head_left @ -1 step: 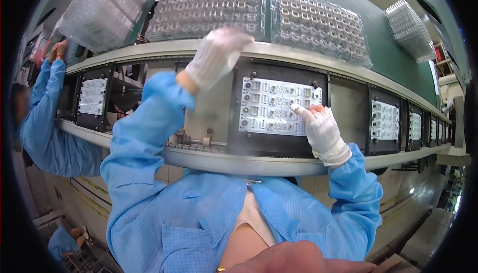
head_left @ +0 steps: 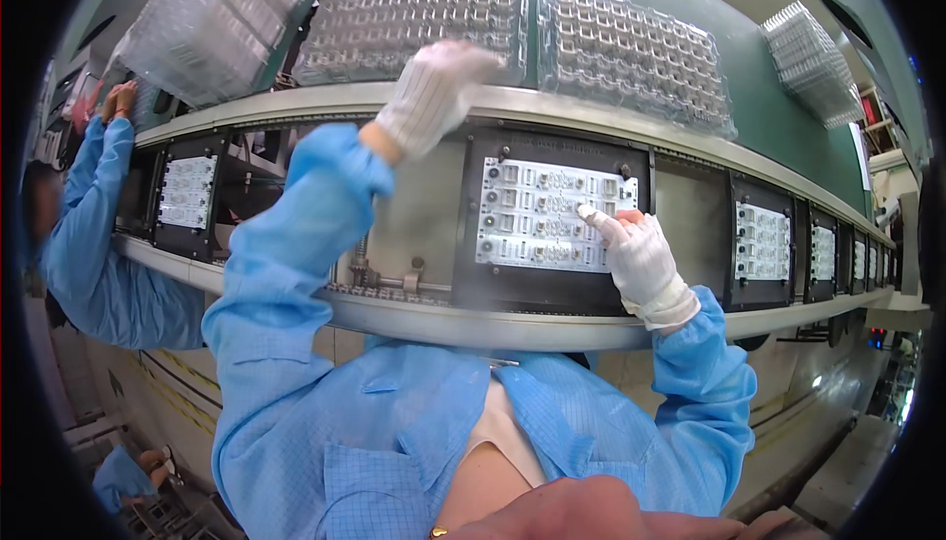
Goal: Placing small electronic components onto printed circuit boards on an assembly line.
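Probably light, stiff, fragile: white circuit boards (head_left: 552,215) on black carrier (head_left: 552,290), left of my right hand (head_left: 636,256); take edges. That hand's half-curled, fingertip touching boards; left hand (head_left: 434,97) blurred near far clear tray (head_left: 365,37); can't tell either's hold.

A: What colours is the right grip (head_left: 641,259) showing?

B: It's showing white fabric with thin grey stripes, and the left grip (head_left: 434,99) is carrying the same pattern.

A: And under the right grip?

B: The circuit boards (head_left: 537,226) are gleaming silvery white with dark dots, while the frame (head_left: 532,292) around them is showing black.

A: Beyond both grips?

B: Clear trays (head_left: 631,55) are glinting silver in a repeating grid, and the desk (head_left: 751,87) beneath them is showing dark green.

A: Behind the grips?

B: The jacket (head_left: 370,491) is showing light blue with a fine check.
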The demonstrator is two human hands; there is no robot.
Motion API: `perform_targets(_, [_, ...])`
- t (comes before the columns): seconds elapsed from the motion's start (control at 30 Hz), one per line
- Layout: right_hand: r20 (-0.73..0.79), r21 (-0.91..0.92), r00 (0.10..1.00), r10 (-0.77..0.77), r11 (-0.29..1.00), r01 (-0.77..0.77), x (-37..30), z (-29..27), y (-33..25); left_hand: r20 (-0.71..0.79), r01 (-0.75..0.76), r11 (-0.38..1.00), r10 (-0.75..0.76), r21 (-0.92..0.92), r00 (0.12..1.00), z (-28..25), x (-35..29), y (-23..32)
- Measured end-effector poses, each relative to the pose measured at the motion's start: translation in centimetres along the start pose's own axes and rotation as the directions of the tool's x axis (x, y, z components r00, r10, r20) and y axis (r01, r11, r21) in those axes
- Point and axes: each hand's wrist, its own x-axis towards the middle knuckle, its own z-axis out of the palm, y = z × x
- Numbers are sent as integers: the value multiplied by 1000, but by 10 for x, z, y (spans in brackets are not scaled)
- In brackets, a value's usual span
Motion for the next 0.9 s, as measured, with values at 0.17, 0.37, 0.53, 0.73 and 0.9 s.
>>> perform_targets(0.17, [-11,168,995,95,981,-91,3,-26,2,13,44,967,-49,250,999,34,53,-76])
perform_targets(0.37, [-203,68,919,337,941,-330,29,-34,67,176,92,961,-141,262,974,32,73,-90])
perform_targets(0.53, [-351,-72,900,259,950,-302,79,-31,138,69,75,963,-96,258,993,9,67,-72])
perform_targets(0.73, [-234,-256,945,229,923,-288,115,-9,191,82,-37,988,50,-150,995,-28,2,51])
perform_targets(0.9, [-134,-235,909,394,879,-416,129,-9,197,231,14,969,45,-246,972,-32,-64,116])
